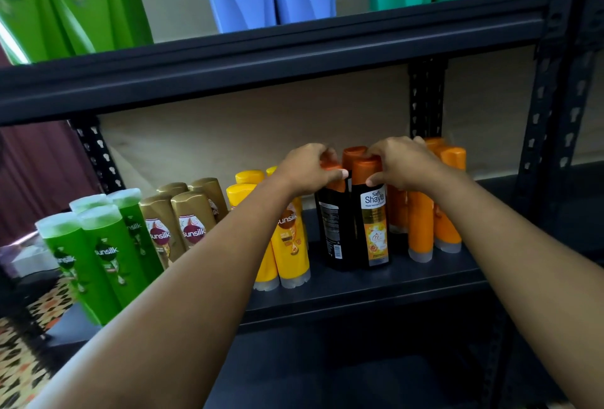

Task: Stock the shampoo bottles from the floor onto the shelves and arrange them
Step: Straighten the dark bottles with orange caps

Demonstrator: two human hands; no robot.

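On the shelf [376,281], both hands' fingers [330,176] curl around the orange caps of two upright black shampoo bottles [371,229] standing side by side.

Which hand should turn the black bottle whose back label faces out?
Left. The left hand already grips that black bottle by its cap; the right hand holds the Shayla bottle beside it.

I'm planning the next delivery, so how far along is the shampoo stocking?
Mostly done, it seems: green bottles, gold bottles, yellow bottles and orange bottles stand grouped. The left hand and right hand grip the black bottles' caps, aligning them. The floor stock is out of view.
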